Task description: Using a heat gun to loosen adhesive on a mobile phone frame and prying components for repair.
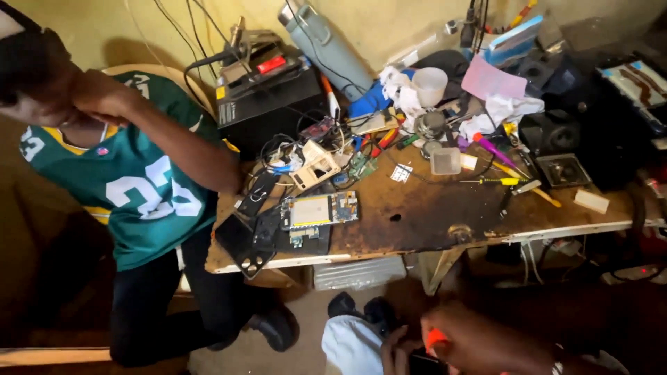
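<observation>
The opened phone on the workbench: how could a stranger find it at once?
Start at the wooden workbench and go to its front left corner. There lies the opened phone, flat, beside dark phone covers; only it shows a pale metal plate and blue circuit board.

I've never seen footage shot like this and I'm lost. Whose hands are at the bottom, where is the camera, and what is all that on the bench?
The single picture comes from a camera on a person's head, looking down. Their own hands show at the bottom edge: the right hand grips something small and orange; the left hand is mostly hidden, with a dark object between them. The wooden workbench holds an opened phone, screwdrivers, a white cup and tangled wires. Another person in a green jersey sits at left.
</observation>
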